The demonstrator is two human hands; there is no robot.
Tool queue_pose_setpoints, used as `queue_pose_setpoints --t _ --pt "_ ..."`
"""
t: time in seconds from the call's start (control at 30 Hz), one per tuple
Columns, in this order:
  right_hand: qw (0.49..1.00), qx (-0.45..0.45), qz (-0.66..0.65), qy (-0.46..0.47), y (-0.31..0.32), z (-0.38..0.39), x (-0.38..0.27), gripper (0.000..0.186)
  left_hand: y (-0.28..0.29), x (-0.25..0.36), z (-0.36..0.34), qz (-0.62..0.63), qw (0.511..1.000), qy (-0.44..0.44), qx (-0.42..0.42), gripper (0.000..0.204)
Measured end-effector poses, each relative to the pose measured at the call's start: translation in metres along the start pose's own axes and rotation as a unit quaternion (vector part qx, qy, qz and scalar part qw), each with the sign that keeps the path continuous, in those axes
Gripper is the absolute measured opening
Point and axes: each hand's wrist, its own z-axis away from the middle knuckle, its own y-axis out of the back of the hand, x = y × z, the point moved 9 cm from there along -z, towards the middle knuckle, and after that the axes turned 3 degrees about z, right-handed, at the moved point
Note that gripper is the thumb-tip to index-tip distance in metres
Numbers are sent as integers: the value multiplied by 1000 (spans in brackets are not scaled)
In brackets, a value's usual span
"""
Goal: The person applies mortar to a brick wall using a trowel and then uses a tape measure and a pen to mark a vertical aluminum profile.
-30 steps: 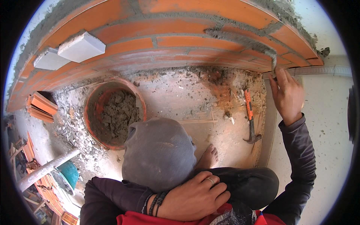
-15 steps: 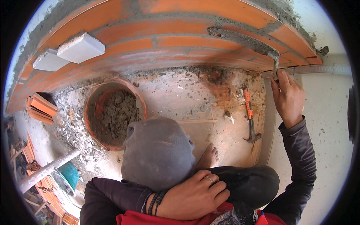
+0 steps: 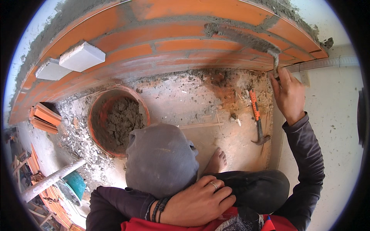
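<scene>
Evidently, the activity centres on the wall's right half, where the right hand pinches the short handle of a trowel, thumb on one side and fingers curled round the other. The trowel lies along the upper courses of the brick wall, its handle toward the wall's right end and its mortar-coated blade pointing left; whether the blade touches the bricks cannot be told. The left hand is empty as far as can be seen, fingers loosely bent, resting beside the dark-trousered knee.

On the floor, the bucket of grey mortar stands left of centre, near the wall's foot. A claw hammer with an orange and black handle lies near the floor's right edge, its head toward the person. Two white blocks overlap against the wall's left part, and orange brick pieces are stacked by its left foot.

As a judgement on technique, the blade is best guided parallel to the courses, with even, light pressure and a slight tilt, so that mortar stays on the joint and does not smear over brick faces. A relaxed wrist should steady the long blade, whose tip is far from the grip. The bare foot is best kept well clear of the hammer.
</scene>
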Motion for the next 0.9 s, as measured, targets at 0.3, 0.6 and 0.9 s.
queue_pose_setpoints --t 0.3,0.6,0.9 --pt "1000 -4 -25 -15 -17 6 6 17 -1 -1 -3 13 1000 -2 -16 41" --pt "998 -4 -63 -29 -42 15 12 21 -3 -3 -9 7 999 9 -41 52" --pt "995 31 -97 -15 -26 16 3 20 -4 -6 -13 8 998 31 -48 54"
